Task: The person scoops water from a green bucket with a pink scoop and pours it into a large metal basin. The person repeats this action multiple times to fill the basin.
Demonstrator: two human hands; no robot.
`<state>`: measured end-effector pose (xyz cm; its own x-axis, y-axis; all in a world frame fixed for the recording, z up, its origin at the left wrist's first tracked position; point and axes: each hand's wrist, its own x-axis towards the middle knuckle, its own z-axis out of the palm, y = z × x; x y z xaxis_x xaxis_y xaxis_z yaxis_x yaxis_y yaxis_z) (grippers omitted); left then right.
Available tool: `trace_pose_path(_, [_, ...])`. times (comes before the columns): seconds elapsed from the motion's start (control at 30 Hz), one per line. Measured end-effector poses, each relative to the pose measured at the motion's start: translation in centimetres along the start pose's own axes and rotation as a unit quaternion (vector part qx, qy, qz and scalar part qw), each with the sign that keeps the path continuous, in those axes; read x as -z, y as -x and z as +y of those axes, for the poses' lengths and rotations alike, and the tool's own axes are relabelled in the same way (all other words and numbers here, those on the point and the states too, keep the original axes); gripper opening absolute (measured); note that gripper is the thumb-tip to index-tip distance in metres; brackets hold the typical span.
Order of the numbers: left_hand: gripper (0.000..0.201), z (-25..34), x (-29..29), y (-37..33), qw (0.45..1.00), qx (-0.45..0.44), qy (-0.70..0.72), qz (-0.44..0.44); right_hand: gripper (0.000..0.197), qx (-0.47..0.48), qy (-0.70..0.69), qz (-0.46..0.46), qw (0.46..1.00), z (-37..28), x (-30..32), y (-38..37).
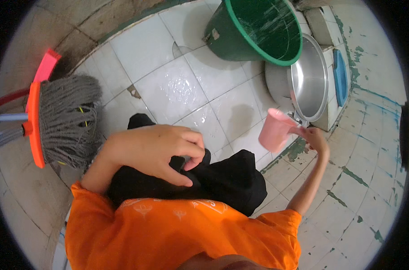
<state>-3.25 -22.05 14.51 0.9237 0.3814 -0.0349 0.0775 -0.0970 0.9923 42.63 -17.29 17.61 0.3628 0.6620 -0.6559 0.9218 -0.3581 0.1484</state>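
Note:
My right hand (314,138) grips the handle of a pink plastic dipper (274,130), holding it up in front of the right side near the wall. What the dipper contains, if anything, does not show. In front of my body, my left hand (170,150) hangs over black cloth (231,177) covering my legs. Its fingers bend loosely with a gap between them and the thumb, and nothing is in them. Beyond the dipper stands a shiny metal pot (310,76), partly behind the tilted rim of a green bucket (258,33).
A grey string mop (69,119) with an orange head stands at the left, close to my left forearm. White floor tiles (168,83) look wet in the middle. A blue plastic piece (341,77) leans by the pot, against the right tiled wall (366,135).

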Motion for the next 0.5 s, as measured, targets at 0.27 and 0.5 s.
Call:
trace_pose_path(0.27, [0.026,-1.2,1.6,0.3,0.999,-0.031,0.024,0.026,0.030,0.203,0.116,0.430,0.872,-14.4,9.7,1.2])
trace_pose_path(0.5, [0.025,-2.3,3.4,-0.9,0.999,-0.005,0.039,-0.032,0.021,0.222,0.377,0.267,0.859,-23.7,4.2,-21.9])
